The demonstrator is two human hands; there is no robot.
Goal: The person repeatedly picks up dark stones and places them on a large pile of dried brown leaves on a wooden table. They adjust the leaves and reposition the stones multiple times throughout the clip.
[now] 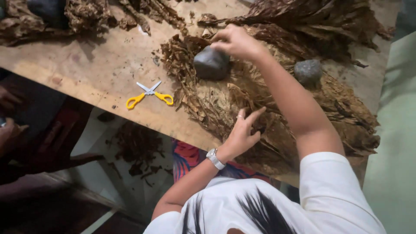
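Wooden surface (pixel 86 65) above a littered floor; yellow-handled scissors (pixel 149 95) lie near its front edge, bare wood around them. Left hand (pixel 242 132), fingers spread open, rests on the dried-leaf pile (pixel 216 104). Right hand (pixel 234 41) closes its fingers on a dark stone (pixel 211 64) atop the pile (second stone (pixel 307 71) rightward); far leaves are cut off

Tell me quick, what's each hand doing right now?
Left hand: open, fingers spread, resting on the dried brown leaves, holding nothing.
Right hand: fingers curled on top of the dark stone; a firm grip cannot be told.
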